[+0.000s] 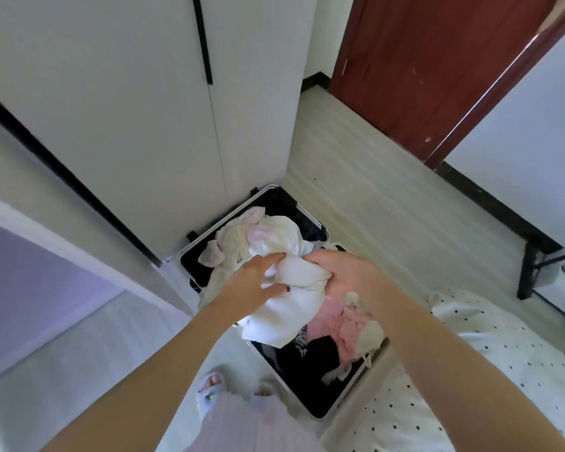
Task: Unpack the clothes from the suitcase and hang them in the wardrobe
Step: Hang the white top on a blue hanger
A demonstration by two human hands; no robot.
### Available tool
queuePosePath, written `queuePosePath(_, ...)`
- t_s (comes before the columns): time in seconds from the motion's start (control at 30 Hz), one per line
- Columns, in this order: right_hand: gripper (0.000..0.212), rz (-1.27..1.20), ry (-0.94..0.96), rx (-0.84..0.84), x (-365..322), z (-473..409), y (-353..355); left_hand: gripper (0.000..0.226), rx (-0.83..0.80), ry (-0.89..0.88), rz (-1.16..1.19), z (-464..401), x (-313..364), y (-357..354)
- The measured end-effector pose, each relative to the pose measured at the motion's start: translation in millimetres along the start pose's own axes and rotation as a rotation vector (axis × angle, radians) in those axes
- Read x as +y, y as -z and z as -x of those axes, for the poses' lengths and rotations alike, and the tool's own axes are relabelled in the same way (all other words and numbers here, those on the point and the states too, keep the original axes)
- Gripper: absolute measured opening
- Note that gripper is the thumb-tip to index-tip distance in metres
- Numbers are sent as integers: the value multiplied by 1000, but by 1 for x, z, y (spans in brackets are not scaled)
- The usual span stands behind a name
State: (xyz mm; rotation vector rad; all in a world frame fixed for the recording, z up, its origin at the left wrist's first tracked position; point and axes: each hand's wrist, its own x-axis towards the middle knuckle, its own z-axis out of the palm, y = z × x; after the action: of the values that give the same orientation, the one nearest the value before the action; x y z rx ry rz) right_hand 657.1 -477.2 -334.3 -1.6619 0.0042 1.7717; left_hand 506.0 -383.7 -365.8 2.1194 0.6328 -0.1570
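I have the white garment [291,301] bunched above the open suitcase [320,409], left hand [252,282] with fingers spread and lightly curled on its left side, right hand [346,275] fisted round its right end, so its length runs hand to hand, wardrobe [128,109] closed beyond.

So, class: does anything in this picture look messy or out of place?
Yes. The clothes in the open suitcase lie crumpled, not folded. Both the left hand and right hand grip a bunched white garment.
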Motion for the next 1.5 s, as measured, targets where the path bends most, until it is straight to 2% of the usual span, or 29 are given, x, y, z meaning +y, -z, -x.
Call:
queuePosePath(0.1,27,94,9,-87,-13,31,-39,39,33,79,-34,39,3,27)
queuePosePath(0.2,17,340,24,-71,-19,45,-85,26,55,96,-62,83,-6,54)
queuePosePath(0.27,34,451,3,-56,-18,48,-118,22,62,94,-98,118,-19,71)
queuePosePath(0.37,24,557,-46,-170,-16,51,-160,18,86,172,-121,164,-48,91)
queuePosePath(0.43,52,722,-33,-246,-15,56,-202,9,162,261,-59,204,-82,115)
queuePosePath(0.47,58,798,-26,-267,-15,58,-221,11,209,297,-49,221,-95,127)
queuePosePath(0.53,48,944,1,-277,-16,56,-277,25,317,364,-31,268,-127,158)
queuePosePath(0.57,39,1000,48,-224,-17,57,-287,29,342,364,-24,275,-131,164)
queuePosePath(0.67,15,1208,188,-138,-21,58,-359,18,449,386,-41,324,-155,200)
queuePosePath(0.77,16,1359,302,-108,-29,46,-435,50,580,393,-20,372,-185,231)
queuePosePath(0.83,21,1443,377,-104,-37,42,-479,56,616,389,-8,399,-198,249)
queuePosePath(0.9,24,1459,452,-112,-45,41,-515,43,601,419,-32,417,-208,267)
queuePosePath(1.0,34,1453,558,-114,-63,41,-563,9,631,470,22,439,-222,293)
queuePosePath(1.07,41,1449,643,-118,-78,38,-591,16,715,545,52,450,-234,311)
queuePosePath(1.17,42,1587,720,-59,-104,30,-621,20,966,622,8,461,-250,345)
queuePosePath(1.27,11,1784,850,97,-135,15,-640,11,1162,655,-10,464,-260,385)
queuePosePath(1.37,30,1783,921,225,-172,-6,-645,10,1320,663,-19,457,-270,420)
queuePosePath(1.5,33,1763,1012,349,-231,-35,-649,17,1410,729,-48,443,-279,464)
